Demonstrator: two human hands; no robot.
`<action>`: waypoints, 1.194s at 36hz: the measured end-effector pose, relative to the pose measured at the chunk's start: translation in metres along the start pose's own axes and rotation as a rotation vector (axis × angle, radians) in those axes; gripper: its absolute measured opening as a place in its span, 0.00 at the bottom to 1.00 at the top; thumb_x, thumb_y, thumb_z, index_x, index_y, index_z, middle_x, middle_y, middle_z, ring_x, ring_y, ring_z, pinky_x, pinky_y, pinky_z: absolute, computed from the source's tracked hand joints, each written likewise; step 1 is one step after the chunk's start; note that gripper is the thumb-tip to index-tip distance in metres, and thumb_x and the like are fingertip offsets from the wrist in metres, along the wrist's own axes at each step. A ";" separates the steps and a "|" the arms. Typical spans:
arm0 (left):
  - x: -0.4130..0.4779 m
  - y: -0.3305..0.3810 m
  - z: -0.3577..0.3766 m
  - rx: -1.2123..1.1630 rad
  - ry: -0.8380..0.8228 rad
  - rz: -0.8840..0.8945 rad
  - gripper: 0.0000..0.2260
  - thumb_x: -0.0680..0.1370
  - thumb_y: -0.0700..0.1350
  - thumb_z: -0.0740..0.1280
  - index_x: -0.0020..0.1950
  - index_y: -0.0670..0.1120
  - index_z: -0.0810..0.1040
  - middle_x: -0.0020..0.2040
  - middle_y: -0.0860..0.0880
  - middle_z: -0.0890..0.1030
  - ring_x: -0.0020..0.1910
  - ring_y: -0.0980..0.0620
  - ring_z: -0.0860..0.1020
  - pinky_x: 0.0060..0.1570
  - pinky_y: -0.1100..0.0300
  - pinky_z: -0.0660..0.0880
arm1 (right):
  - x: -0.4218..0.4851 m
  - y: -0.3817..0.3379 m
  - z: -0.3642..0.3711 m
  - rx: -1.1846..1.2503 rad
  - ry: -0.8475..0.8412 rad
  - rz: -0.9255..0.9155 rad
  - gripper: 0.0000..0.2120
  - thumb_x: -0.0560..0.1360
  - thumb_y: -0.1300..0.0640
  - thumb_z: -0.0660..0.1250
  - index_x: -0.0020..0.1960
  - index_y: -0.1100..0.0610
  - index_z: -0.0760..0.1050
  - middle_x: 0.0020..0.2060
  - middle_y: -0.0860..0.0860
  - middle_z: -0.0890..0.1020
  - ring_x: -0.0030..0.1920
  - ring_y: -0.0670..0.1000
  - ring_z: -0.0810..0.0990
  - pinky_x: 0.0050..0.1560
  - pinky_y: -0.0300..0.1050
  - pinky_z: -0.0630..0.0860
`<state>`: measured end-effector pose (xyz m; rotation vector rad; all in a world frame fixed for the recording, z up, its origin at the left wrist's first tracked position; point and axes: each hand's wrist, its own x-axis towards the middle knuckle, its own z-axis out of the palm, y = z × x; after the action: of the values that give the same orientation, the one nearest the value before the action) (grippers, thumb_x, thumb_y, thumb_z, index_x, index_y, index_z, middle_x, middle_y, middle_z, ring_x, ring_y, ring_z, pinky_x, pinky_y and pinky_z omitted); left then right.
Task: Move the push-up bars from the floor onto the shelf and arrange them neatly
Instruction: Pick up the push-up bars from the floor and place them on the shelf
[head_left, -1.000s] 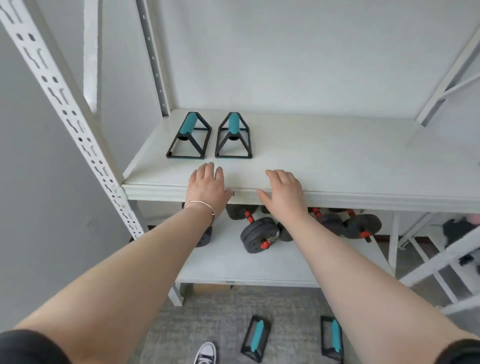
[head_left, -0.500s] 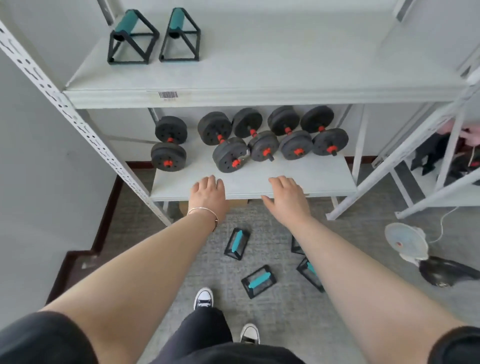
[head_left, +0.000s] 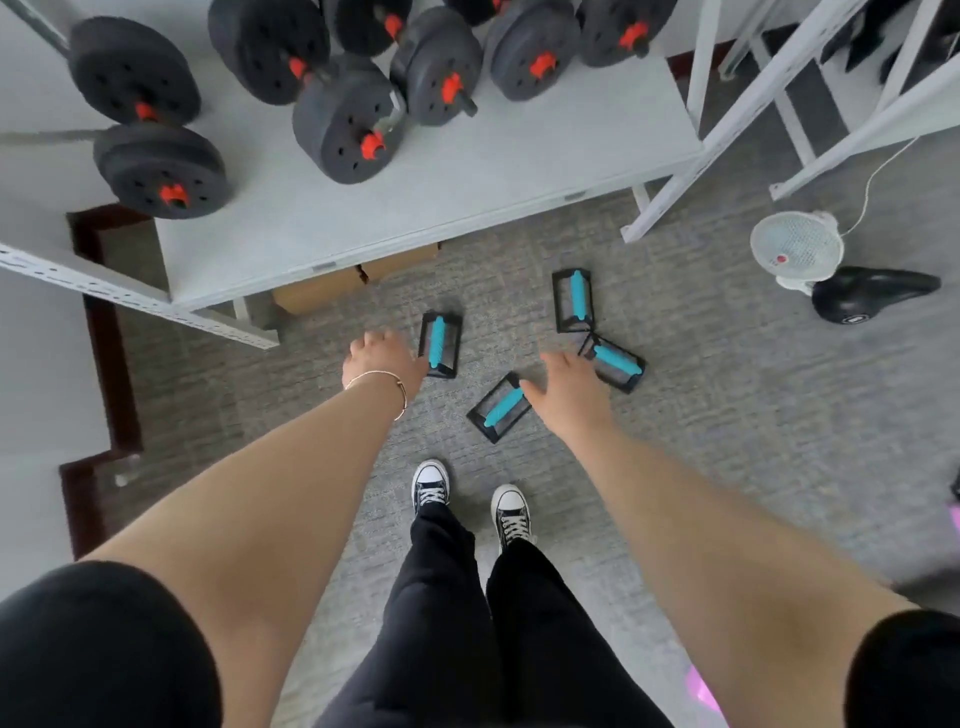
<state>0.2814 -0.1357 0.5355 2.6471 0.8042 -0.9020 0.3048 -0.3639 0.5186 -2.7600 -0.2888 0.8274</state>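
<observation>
Several black push-up bars with teal grips lie on the grey carpet: one (head_left: 440, 345) beside my left hand, one (head_left: 500, 407) just left of my right hand, one (head_left: 614, 361) past its fingers, and one (head_left: 573, 300) farther back. My left hand (head_left: 383, 359) hovers empty, fingers loosely curled, next to the leftmost bar. My right hand (head_left: 567, 383) is spread, holding nothing, between two bars. The upper shelf is out of view.
The lower shelf board (head_left: 467, 176) carries several black dumbbells (head_left: 348, 124) with red collars. Cardboard boxes (head_left: 353, 280) sit under it. A small white fan (head_left: 795, 249) and a black saddle-shaped object (head_left: 872, 293) lie right. My sneakers (head_left: 467, 499) stand below the bars.
My view has tilted from the upper shelf down to the floor. Both hands have dropped from the shelf edge toward the bars on the carpet.
</observation>
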 end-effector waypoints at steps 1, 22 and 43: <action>0.013 -0.001 0.009 -0.008 -0.020 -0.010 0.28 0.78 0.56 0.61 0.73 0.41 0.61 0.71 0.40 0.66 0.69 0.39 0.64 0.63 0.44 0.69 | 0.008 0.002 0.013 0.015 -0.012 0.038 0.27 0.80 0.44 0.62 0.73 0.59 0.68 0.68 0.58 0.75 0.67 0.60 0.74 0.65 0.55 0.75; 0.299 -0.017 0.288 -0.103 -0.158 -0.087 0.29 0.75 0.60 0.64 0.67 0.40 0.67 0.60 0.39 0.75 0.52 0.40 0.78 0.43 0.51 0.77 | 0.197 0.081 0.332 0.475 -0.155 0.629 0.23 0.80 0.45 0.65 0.65 0.62 0.73 0.58 0.57 0.83 0.55 0.58 0.83 0.42 0.43 0.71; 0.437 -0.006 0.412 -0.314 0.000 -0.127 0.30 0.72 0.54 0.71 0.68 0.43 0.67 0.61 0.42 0.77 0.57 0.39 0.77 0.55 0.47 0.76 | 0.287 0.129 0.488 0.826 0.062 0.949 0.24 0.75 0.48 0.73 0.63 0.62 0.74 0.56 0.58 0.84 0.54 0.59 0.84 0.45 0.45 0.76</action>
<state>0.3635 -0.1010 -0.0585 2.3462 1.0304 -0.7348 0.2816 -0.3270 -0.0603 -2.0003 1.1779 0.7659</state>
